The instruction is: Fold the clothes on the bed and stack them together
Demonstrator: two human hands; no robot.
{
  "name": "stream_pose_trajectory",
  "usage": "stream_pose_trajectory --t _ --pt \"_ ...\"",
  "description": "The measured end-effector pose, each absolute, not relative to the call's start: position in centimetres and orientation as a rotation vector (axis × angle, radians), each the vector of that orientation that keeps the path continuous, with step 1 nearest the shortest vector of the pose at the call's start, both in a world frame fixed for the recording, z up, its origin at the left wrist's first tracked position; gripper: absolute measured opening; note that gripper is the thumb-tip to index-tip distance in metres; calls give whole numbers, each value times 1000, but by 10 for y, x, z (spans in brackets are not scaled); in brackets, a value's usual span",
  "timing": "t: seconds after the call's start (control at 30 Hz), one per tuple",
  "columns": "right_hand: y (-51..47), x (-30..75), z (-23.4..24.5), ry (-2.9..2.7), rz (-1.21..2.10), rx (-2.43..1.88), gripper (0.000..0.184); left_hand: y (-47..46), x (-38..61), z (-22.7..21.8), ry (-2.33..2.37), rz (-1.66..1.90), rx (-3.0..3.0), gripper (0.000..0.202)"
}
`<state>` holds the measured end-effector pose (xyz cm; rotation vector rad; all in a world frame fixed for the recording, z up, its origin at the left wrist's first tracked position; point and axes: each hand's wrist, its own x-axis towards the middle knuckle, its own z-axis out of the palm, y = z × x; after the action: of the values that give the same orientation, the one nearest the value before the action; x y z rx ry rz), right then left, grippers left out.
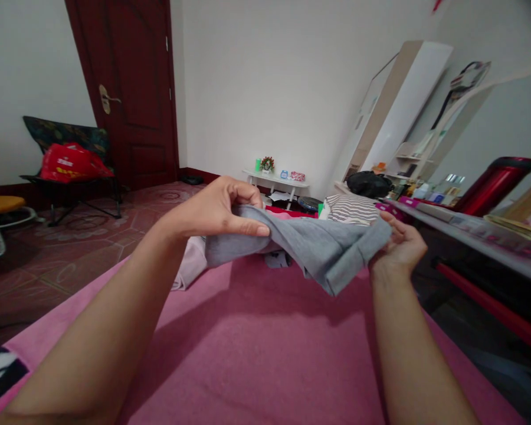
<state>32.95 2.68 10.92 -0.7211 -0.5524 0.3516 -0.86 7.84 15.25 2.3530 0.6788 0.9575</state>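
A grey cloth garment (pixel 312 245) hangs stretched between both my hands above a pink bedspread (pixel 256 348). My left hand (pixel 219 209) pinches its left edge, thumb on top and fingers curled over the fabric. My right hand (pixel 398 245) grips the right end, palm up with fingers wrapped under the cloth. A folded corner of the garment droops down in the middle. Beyond it lie a striped cloth (pixel 351 208) and a pink and red pile (pixel 287 212).
A dark red door (pixel 133 88) stands at the back left beside a folding chair holding a red bag (pixel 73 162). A small white table (pixel 277 177) sits by the far wall. A cluttered desk with a red cylinder (pixel 495 186) runs along the right.
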Motion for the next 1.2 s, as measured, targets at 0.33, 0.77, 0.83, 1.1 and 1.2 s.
stream_pose_trajectory --t 0.33,0.77,0.83,1.1,1.2 --pt "22 335 112 -532 363 -749 11 88 -1 144 424 792 2028 44" --pt "93 351 -41 -1277 157 -1741 27 146 84 -37 770 841 2673 39" --pt "92 353 -50 -1318 141 -1750 26 148 82 -44 746 845 2681 40" --pt "96 371 -65 -1333 217 -1673 27 148 85 -47 759 858 2687 41" --pt "97 376 -70 -1305 269 -1635 31 148 85 -48 761 860 2683 40"
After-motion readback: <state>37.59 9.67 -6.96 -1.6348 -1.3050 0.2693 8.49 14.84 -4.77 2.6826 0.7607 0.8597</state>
